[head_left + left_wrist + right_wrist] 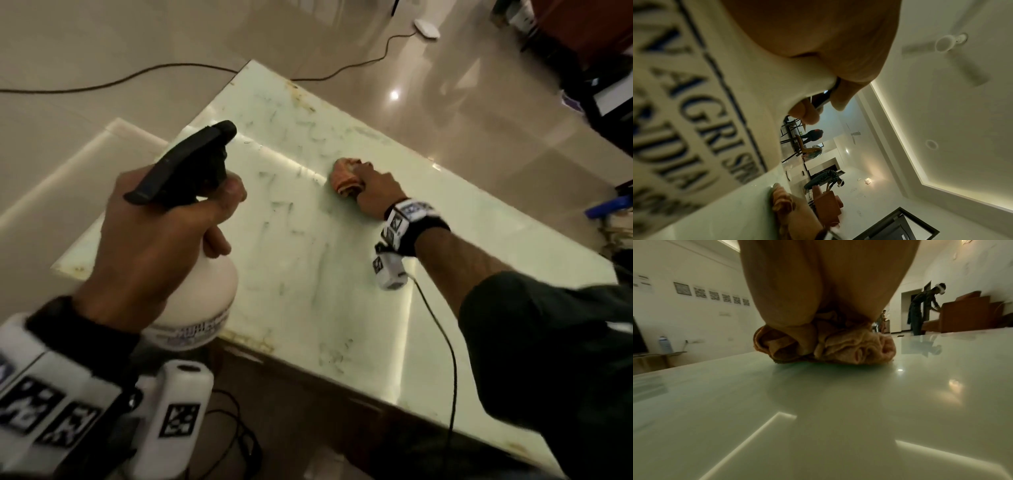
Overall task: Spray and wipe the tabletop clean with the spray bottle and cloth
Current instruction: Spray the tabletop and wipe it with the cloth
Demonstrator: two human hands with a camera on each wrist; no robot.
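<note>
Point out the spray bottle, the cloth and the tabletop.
spray bottle (202, 291): head view, white body.
cloth (849, 348): right wrist view, bunched folds.
tabletop (342, 274): head view, bare streaked surface.

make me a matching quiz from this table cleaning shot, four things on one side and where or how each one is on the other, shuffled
Things:
1. spray bottle
2. cloth
3. tabletop
4. white device

States:
A. lying on the floor on a cable
B. bunched under the right hand
C. streaked and glossy
D. held up in the left hand

Pairs: 1-D, 2-B, 3-C, 4-A
</note>
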